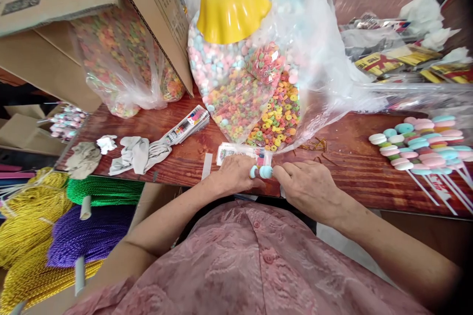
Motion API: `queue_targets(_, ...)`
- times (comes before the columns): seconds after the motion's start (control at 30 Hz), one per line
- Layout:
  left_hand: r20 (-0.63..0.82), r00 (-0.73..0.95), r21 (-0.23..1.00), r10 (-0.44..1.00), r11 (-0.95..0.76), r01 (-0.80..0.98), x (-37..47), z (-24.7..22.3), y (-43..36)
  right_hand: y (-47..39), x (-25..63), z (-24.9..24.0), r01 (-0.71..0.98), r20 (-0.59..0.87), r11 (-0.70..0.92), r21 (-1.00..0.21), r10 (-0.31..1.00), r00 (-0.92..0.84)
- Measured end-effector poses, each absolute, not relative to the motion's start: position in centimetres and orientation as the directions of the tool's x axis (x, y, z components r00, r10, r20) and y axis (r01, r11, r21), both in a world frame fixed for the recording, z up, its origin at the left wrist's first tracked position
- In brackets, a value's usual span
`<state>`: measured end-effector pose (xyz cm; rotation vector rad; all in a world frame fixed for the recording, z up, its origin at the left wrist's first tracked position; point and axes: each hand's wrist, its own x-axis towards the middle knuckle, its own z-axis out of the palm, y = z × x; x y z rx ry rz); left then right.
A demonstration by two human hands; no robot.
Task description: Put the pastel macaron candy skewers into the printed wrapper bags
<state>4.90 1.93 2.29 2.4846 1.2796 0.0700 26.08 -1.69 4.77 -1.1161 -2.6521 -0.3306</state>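
Observation:
Near the table's front edge, my left hand point(236, 173) is closed on one end of a short candy skewer point(265, 172) with light blue pieces and a darker ring showing. My right hand point(306, 184) pinches at the other end of it, thumb and finger against the blue piece. Much of the stick is hidden by my fingers. Just behind my hands lies a printed clear packet point(236, 150). Beyond it, an open plastic bag spills small coloured candy rings point(279, 118), with pastel balls point(199, 54) behind them.
A yellow scalloped bowl point(232, 5) sits upside down on the bag. Finished-looking skewers point(424, 145) with white sticks lie at right. At left are a cardboard box point(162, 15), flat packets point(188, 125), grey gloves point(138, 155) and rope bundles point(88, 236).

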Motion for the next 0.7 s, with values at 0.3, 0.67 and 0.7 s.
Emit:
queue_targets(0.3,-0.296,0.541,0.233,0.787,-0.490,0.840,2.9,3.5,2.9,-0.9,26.7,3.4,0.736,0.426,0.675,0.049,0.652,-0.627)
queue_targets(0.67,-0.312,0.638,0.335,0.704,-0.546,0.768,4.9,5.0,2.4,-1.0,27.0,2.2,0.557,0.435,0.821,-0.130,0.552,-0.712)
queue_targets(0.7,-0.261,0.648,0.306,0.716,-0.575,0.759,4.7,5.0,2.4,-0.8,27.3,2.0,0.550,0.423,0.813,-0.190,0.574,-0.701)
